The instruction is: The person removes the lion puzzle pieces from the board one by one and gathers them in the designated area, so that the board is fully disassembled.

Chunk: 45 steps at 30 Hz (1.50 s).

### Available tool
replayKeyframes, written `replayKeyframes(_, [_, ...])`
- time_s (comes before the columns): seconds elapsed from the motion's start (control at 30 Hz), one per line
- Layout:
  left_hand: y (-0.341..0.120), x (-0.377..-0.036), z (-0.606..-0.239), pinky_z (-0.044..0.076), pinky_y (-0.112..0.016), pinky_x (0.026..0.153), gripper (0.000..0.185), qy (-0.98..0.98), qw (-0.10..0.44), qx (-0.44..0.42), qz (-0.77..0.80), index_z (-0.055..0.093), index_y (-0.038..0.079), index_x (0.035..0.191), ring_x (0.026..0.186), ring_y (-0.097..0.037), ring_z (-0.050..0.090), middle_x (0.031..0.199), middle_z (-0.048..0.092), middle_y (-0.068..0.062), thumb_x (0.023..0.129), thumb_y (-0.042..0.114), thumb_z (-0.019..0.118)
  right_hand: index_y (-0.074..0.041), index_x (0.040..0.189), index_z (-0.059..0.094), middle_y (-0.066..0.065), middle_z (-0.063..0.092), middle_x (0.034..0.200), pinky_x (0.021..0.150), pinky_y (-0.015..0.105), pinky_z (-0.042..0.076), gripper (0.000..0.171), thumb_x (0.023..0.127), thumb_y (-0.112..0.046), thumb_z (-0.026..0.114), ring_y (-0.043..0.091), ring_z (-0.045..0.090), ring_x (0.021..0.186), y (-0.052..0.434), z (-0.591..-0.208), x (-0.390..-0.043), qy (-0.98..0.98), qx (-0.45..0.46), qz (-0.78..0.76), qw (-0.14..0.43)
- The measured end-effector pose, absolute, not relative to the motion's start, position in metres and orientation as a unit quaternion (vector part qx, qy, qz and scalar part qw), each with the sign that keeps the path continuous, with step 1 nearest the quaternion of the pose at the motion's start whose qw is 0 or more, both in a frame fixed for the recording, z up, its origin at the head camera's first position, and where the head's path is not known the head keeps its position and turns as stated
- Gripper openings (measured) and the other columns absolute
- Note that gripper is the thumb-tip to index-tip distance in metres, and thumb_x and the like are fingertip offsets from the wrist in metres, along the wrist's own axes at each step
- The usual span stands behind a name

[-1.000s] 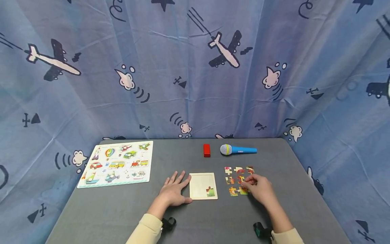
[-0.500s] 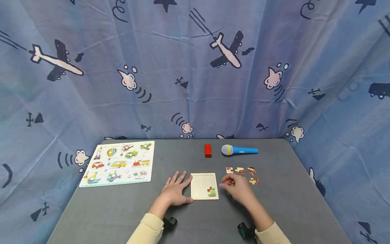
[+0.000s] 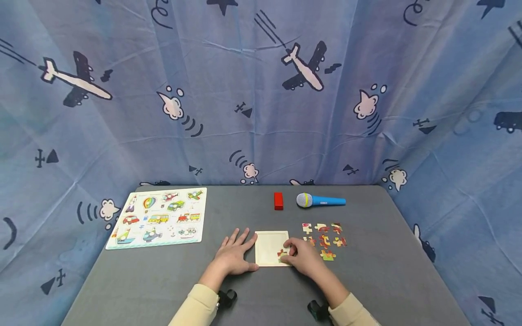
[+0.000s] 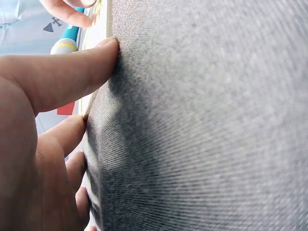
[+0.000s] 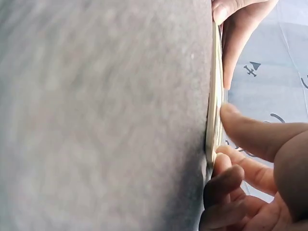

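A square pale wooden puzzle tray [image 3: 267, 249] lies flat on the grey table. My left hand [image 3: 231, 258] rests beside it with fingers spread; thumb and index fingertip touch its left side. Over the tray's lower right corner is my right hand [image 3: 303, 257]. In the right wrist view its thumb [image 5: 248, 131] touches the tray near the rim, with a gap between thumb and index finger. Under these fingertips sits a red and green puzzle piece [image 3: 282, 252], partly covered. Several loose puzzle pieces [image 3: 324, 240] lie right of the tray; the right hand may hide another.
A picture board with vehicles [image 3: 159, 219] lies at the left. Behind the tray stand a red block [image 3: 278, 201] and a blue toy microphone [image 3: 326, 200]. The table [image 3: 163, 285] ends at a blue patterned curtain [image 3: 261, 113].
My right hand has moved left, from above the loose pieces to the tray's lower right corner. My left hand has stayed at the tray's left side.
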<state>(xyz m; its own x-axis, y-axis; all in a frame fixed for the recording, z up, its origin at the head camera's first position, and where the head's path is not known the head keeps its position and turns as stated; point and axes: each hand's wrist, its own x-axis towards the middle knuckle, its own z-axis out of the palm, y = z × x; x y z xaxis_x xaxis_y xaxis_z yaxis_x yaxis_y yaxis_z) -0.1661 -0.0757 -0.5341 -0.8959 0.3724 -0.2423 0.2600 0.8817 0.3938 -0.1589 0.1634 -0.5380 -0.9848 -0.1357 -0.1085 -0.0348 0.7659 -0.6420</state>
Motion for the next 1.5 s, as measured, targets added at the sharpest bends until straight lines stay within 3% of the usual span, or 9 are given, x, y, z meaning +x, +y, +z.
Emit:
replayKeyframes(0.33, [-0.076, -0.168, -0.537, 0.012, -0.056, 0.116, 0.087, 0.957, 0.154, 0.168, 0.179, 0.031, 0.029, 0.150, 0.148, -0.031, 0.007, 0.159, 0.019, -0.001, 0.077, 0.056, 0.069, -0.016, 0.080, 0.058, -0.001, 0.052, 0.073, 0.057, 0.027, 0.035, 0.026, 0.073, -0.025, 0.082, 0.013, 0.045, 0.065, 0.160, -0.535, -0.160, 0.935, -0.029, -0.341, 0.086])
replayKeyframes(0.57, [-0.076, -0.169, -0.537, 0.012, -0.056, 0.116, 0.087, 0.955, 0.159, 0.172, 0.181, 0.030, 0.029, 0.150, 0.148, -0.031, 0.006, 0.160, 0.018, -0.001, 0.077, 0.055, 0.069, -0.015, 0.085, 0.065, -0.001, 0.062, 0.064, 0.050, 0.025, 0.043, 0.019, 0.076, -0.024, 0.079, 0.012, 0.054, 0.053, 0.173, -0.525, -0.156, 0.899, -0.015, -0.430, 0.083])
replayKeyframes(0.77, [-0.079, -0.168, -0.537, 0.011, -0.056, 0.116, 0.087, 0.955, 0.157, 0.176, 0.182, 0.028, 0.029, 0.150, 0.148, -0.032, 0.006, 0.160, 0.017, -0.002, 0.077, 0.054, 0.069, -0.016, 0.092, 0.070, 0.003, 0.066, 0.067, 0.050, 0.026, 0.042, 0.018, 0.078, -0.026, 0.077, 0.013, 0.053, 0.055, 0.201, -0.516, -0.150, 0.895, 0.024, -0.440, 0.064])
replayKeyframes(1.0, [-0.081, -0.166, -0.541, 0.010, -0.056, 0.116, 0.087, 0.954, 0.154, 0.165, 0.195, 0.028, 0.029, 0.150, 0.148, -0.032, 0.005, 0.160, 0.016, -0.002, 0.078, 0.052, 0.070, -0.009, 0.093, 0.068, 0.000, 0.069, 0.072, 0.054, 0.026, 0.044, 0.027, 0.080, -0.033, 0.076, 0.012, 0.058, 0.060, 0.259, -0.514, -0.142, 0.910, 0.063, -0.407, 0.038])
replayKeyframes(1.17, [-0.080, -0.166, -0.541, 0.011, -0.056, 0.116, 0.087, 0.955, 0.149, 0.172, 0.192, 0.029, 0.029, 0.150, 0.148, -0.032, 0.005, 0.160, 0.017, -0.002, 0.078, 0.054, 0.069, -0.011, 0.092, 0.070, -0.002, 0.069, 0.075, 0.057, 0.028, 0.043, 0.025, 0.081, -0.032, 0.074, 0.012, 0.057, 0.065, 0.296, -0.518, -0.138, 0.928, 0.098, -0.358, 0.041])
replayKeyframes(1.33, [-0.079, -0.165, -0.539, 0.011, -0.057, 0.116, 0.087, 0.955, 0.148, 0.175, 0.189, 0.030, 0.028, 0.150, 0.148, -0.033, 0.007, 0.160, 0.018, -0.003, 0.077, 0.054, 0.069, -0.010, 0.089, 0.070, -0.001, 0.067, 0.073, 0.057, 0.029, 0.040, 0.026, 0.081, -0.034, 0.074, 0.013, 0.055, 0.064, 0.312, -0.528, -0.136, 0.938, 0.121, -0.319, 0.052])
replayKeyframes(1.5, [-0.080, -0.164, -0.540, 0.012, -0.058, 0.115, 0.087, 0.954, 0.139, 0.177, 0.199, 0.031, 0.027, 0.150, 0.147, -0.034, 0.008, 0.159, 0.020, -0.005, 0.077, 0.053, 0.070, -0.011, 0.093, 0.070, 0.002, 0.065, 0.081, 0.060, 0.031, 0.039, 0.032, 0.080, -0.040, 0.074, 0.017, 0.053, 0.071, 0.314, -0.534, -0.139, 0.945, 0.128, -0.295, 0.051])
